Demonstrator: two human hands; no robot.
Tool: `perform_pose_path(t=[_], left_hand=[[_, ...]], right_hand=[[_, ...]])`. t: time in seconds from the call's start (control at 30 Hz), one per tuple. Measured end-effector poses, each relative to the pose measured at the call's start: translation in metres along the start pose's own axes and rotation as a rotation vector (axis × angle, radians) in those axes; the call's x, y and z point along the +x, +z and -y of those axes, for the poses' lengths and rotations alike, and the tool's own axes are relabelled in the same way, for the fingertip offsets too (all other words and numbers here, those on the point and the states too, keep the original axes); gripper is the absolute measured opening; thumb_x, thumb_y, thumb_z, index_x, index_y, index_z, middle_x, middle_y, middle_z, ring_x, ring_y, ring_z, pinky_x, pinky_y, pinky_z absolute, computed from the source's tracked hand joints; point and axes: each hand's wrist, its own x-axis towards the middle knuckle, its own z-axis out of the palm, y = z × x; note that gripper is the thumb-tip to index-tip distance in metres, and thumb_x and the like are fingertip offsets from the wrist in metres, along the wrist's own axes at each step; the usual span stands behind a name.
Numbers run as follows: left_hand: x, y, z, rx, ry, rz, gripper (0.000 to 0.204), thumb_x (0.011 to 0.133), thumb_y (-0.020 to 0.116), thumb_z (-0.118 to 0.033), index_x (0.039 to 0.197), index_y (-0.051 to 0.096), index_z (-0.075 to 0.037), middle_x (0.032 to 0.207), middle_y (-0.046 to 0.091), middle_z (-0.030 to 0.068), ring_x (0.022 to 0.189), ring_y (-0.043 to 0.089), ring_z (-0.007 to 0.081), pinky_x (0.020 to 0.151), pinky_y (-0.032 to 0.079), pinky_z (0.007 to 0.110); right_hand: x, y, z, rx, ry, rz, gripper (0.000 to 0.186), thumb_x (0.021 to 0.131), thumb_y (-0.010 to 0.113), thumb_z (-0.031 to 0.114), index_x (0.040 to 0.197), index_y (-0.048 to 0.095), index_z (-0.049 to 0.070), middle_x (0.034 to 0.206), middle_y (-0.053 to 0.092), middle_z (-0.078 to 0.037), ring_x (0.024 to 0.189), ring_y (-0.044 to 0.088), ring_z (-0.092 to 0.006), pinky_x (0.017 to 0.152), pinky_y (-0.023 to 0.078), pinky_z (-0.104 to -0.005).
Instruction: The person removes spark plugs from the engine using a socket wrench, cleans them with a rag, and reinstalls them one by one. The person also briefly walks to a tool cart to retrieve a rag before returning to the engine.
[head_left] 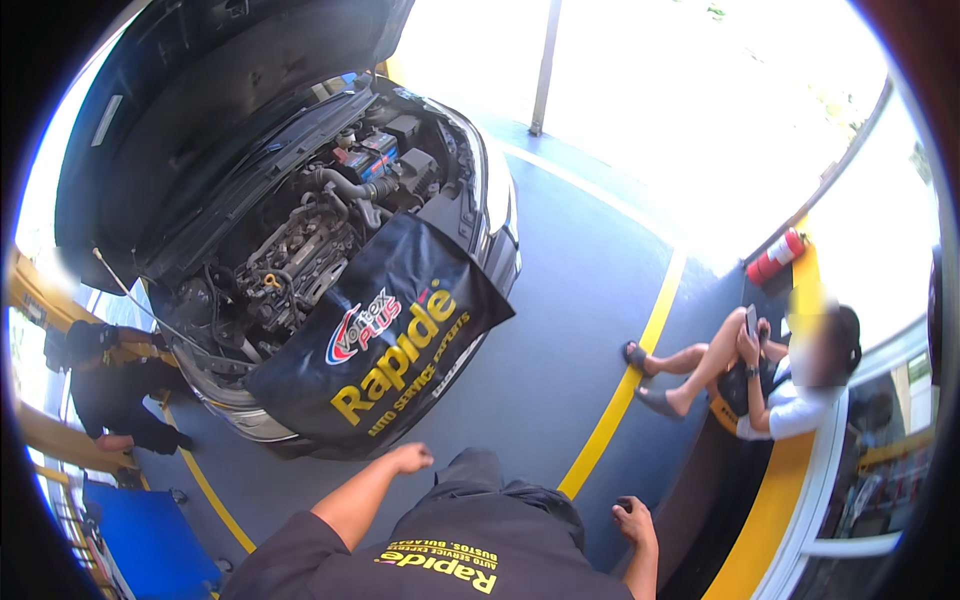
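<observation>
My left hand (408,459) hangs in front of my body, near the car's front bumper but apart from it. Its fingers look loosely curled, and nothing shows in them. Off to my right side, my right hand (634,521) is held low with bent fingers somewhat apart and darkened fingertips; I see no object in it. Ahead on the left stands a dark car (505,190) with its hood (230,90) raised. A black fender cover (400,340) drapes over its front. The engine (305,250) and a blue battery (372,158) lie exposed.
A prop rod (140,300) supports the hood. At the left, a person in dark clothes (120,390) bends by the car near a blue panel (150,535). On the right, a seated person (800,400) holds a phone. A red fire extinguisher (776,257) stands beyond them.
</observation>
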Motion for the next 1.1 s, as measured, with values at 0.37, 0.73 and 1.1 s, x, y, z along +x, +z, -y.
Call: perform_pose_path(t=[0.37,0.73,1.1], left_hand=[[0.205,-0.104,-0.110,-0.432,-0.789,0.349,0.042,0.099,0.061,-0.040,0.121,0.071,-0.005,0.110,0.076,0.0090,0.092,0.073,0.0220,0.086,0.055,0.044],[0.536,-0.477,-0.438,-0.865,0.248,-0.318,0.037,0.101,0.059,-0.024,0.130,0.059,0.000,0.104,0.070,0.0086,0.085,0.065,0.0143,0.077,0.053,0.030],[0.683,-0.399,-0.422,-1.274,-0.754,-0.339,0.036,0.096,0.065,-0.035,0.095,0.076,-0.002,0.084,0.073,0.0125,0.075,0.071,0.0241,0.065,0.057,0.043]], right_hand=[[0.369,-0.197,0.273,-0.191,-0.044,0.043,0.039,0.093,0.065,0.017,0.126,0.061,-0.004,0.111,0.070,-0.020,0.092,0.071,-0.0250,0.081,0.057,-0.0346],[0.711,-0.344,0.581,-0.341,-0.099,0.320,0.042,0.097,0.062,0.018,0.134,0.057,-0.001,0.110,0.074,-0.015,0.088,0.073,-0.0209,0.074,0.055,-0.0333],[1.023,-0.310,1.166,-0.735,-0.921,0.420,0.041,0.092,0.065,0.022,0.128,0.064,0.002,0.103,0.074,-0.017,0.089,0.073,-0.0249,0.082,0.055,-0.0377]])
